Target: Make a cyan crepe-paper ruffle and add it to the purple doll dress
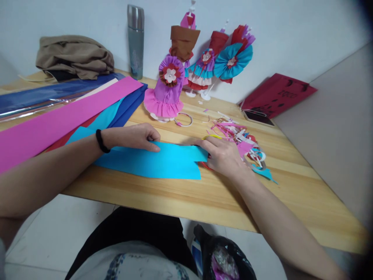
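Note:
A wide, bright blue strip of crepe-like paper (163, 167) lies along the front of the table, its upper layer raised at the right end. My left hand (136, 136), with a black band on the wrist, is closed on the strip's upper edge, thumb on top and fingers curled. At the right end, my right hand (223, 153) grips the corner of the upper layer. Yellow and red curved pieces (212, 136) show from beneath that hand; what they belong to is hidden.
Pink (70, 116), red and blue strips fan out at left. Behind stand ruffled paper dresses on stands (169, 89), a grey flask (136, 46) and a brown cloth (75, 56). Scraps (241, 140) lie at right near a phone (258, 117) and a red bag (276, 95).

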The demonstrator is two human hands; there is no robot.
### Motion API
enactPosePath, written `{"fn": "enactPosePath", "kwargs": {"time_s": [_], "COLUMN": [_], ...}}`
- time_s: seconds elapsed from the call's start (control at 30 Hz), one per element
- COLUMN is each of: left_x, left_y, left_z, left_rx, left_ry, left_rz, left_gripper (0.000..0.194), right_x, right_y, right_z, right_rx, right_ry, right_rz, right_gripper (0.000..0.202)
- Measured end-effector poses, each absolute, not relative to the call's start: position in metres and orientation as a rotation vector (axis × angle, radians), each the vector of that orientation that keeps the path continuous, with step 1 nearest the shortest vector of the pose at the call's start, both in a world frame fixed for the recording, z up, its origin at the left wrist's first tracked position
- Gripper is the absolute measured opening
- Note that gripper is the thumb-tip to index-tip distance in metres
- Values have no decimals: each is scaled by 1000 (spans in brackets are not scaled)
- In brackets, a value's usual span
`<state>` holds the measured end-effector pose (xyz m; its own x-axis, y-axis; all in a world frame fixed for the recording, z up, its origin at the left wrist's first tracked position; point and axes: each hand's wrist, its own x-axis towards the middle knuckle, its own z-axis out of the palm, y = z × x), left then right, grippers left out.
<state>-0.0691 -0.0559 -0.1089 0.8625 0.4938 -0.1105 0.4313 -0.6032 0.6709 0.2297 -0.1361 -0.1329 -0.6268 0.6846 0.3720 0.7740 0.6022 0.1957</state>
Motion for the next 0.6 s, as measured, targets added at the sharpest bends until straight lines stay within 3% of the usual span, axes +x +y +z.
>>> {"fn": "enactPosePath", "kwargs": {"time_s": [0.23,0.6], "left_x": [-68,-69], "left_y": [-57,-55], "left_z": [-110,-113], "left_rx": [2307,2240], "left_ry": [662,677], "left_rz": [107,96], "left_gripper": [32,35], "right_x": [226,227], "right_y": [-134,-134], "right_z": [-133,-134], "right_rx": [-1140,-1081], "right_ry": [-2597,-2553], "right_rz": [-586,-630], "right_gripper": [20,25]}}
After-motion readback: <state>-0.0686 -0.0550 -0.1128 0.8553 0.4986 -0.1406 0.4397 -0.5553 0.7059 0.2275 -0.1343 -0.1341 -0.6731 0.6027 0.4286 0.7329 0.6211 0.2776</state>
